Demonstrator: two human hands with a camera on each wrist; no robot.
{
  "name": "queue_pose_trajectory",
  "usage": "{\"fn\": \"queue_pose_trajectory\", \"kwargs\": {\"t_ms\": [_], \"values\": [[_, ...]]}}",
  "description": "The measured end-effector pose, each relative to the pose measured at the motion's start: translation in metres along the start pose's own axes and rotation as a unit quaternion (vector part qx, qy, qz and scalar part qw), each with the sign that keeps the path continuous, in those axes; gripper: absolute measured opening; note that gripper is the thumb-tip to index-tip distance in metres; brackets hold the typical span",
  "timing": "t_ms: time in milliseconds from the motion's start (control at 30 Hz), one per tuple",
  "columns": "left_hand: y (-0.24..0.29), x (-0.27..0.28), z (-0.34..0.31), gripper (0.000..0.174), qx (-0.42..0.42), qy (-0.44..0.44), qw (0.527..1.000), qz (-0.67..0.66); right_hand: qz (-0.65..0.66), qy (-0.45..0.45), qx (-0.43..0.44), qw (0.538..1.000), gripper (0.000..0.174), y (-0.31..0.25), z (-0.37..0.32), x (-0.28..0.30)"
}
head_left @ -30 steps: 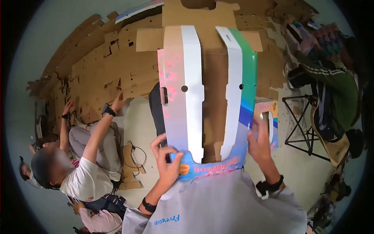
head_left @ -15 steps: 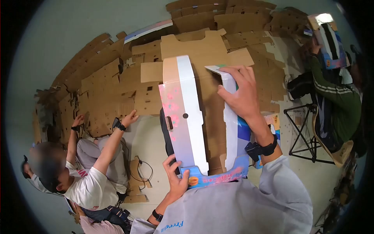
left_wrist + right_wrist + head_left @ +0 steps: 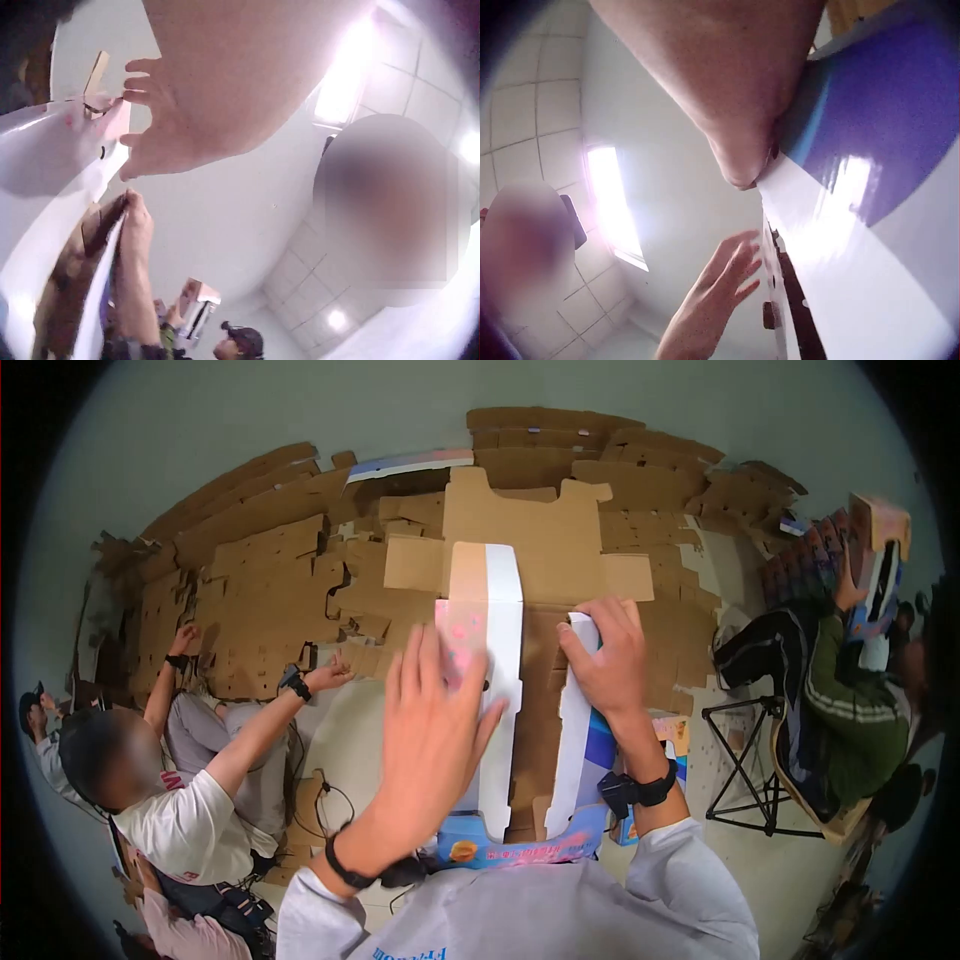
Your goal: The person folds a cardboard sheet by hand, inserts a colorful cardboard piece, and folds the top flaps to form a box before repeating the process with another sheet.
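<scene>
A partly folded printed carton (image 3: 505, 660) stands in front of the person's lap in the head view, its brown inside showing between two white-edged side panels. Its blue front end (image 3: 525, 848) is nearest the body, and a large brown flap (image 3: 520, 510) spreads at the far end. The right hand (image 3: 612, 660) pinches the far part of the right side panel (image 3: 570, 760), thumb on the inner edge and fingers over the outside. Over the pink-flowered left panel (image 3: 460, 630) lies the left hand (image 3: 425, 730), fingers straight and spread. The left wrist view shows those fingertips right at the panel's edge.
Flattened cardboard sheets (image 3: 250, 600) cover the floor ahead and lean on the wall. A seated person (image 3: 210, 810) reaches out at left. At right another person holds a similar carton (image 3: 880, 560) behind a black folding stool (image 3: 750, 760). Another printed box (image 3: 675, 732) stands just right.
The right hand went from the right panel's near part to its far end and stays there. The left hand let go of the near corner and moved forward over the left panel.
</scene>
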State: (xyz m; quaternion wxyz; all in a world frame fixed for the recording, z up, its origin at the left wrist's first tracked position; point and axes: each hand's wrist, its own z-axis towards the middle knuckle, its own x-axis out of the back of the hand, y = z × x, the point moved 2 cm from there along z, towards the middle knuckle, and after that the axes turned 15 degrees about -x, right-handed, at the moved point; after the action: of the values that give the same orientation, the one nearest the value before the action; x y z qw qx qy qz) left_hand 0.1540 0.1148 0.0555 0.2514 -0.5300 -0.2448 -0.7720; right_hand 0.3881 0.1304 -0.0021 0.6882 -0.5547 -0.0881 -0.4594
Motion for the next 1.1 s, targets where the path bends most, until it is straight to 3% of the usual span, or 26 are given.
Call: {"fn": "queue_pose_trajectory", "kwargs": {"t_ms": [100,200,267,367,433,533,567,700,800,867,933,1000,1100], "values": [[-0.020,-0.028,0.051,0.054,-0.032,0.124,0.991,-0.024,0.005,-0.012,0.026,1.000,0.026,-0.009,0.004,-0.007],[-0.033,-0.059,0.064,0.043,0.019,0.074,0.997,0.021,0.040,-0.028,0.018,0.999,0.021,-0.015,0.007,-0.006],[-0.035,-0.059,0.059,0.032,0.019,0.112,0.993,-0.011,0.060,-0.023,0.006,0.998,0.018,0.001,0.010,-0.008],[-0.043,-0.050,0.056,0.020,0.040,0.185,0.977,-0.100,0.193,0.049,-0.134,0.971,0.017,0.050,0.010,-0.008],[-0.043,-0.038,0.056,0.012,0.039,0.224,0.968,-0.103,0.322,0.066,-0.277,0.903,0.020,0.100,0.027,-0.007],[-0.041,-0.037,0.051,0.010,0.044,0.167,0.971,-0.165,0.414,0.055,-0.401,0.816,0.030,0.145,0.047,-0.022],[-0.037,-0.041,0.052,0.010,-0.009,0.211,0.969,-0.130,0.414,-0.078,-0.402,0.813,0.031,0.149,0.053,-0.023],[-0.034,-0.027,0.057,0.016,-0.038,0.163,0.975,-0.146,0.565,-0.280,-0.420,0.653,0.049,0.119,0.057,-0.046],[-0.044,-0.042,0.054,0.011,-0.017,0.236,0.964,-0.123,0.506,-0.274,-0.417,0.704,0.051,0.111,0.071,-0.056],[-0.072,-0.044,0.034,0.007,0.102,0.390,0.869,-0.289,0.484,-0.304,-0.363,0.736,0.052,0.075,0.076,-0.049],[-0.111,-0.020,0.017,0.011,0.292,0.599,0.666,-0.334,0.477,-0.326,-0.321,0.750,0.052,0.061,0.082,-0.047],[-0.174,-0.061,-0.024,0.018,0.374,0.637,0.514,-0.437,0.473,-0.342,-0.318,0.747,0.050,0.065,0.083,-0.050],[-0.201,-0.115,-0.034,0.032,0.364,0.380,0.436,-0.730,0.501,-0.342,-0.323,0.726,0.046,0.066,0.086,-0.055]]}}
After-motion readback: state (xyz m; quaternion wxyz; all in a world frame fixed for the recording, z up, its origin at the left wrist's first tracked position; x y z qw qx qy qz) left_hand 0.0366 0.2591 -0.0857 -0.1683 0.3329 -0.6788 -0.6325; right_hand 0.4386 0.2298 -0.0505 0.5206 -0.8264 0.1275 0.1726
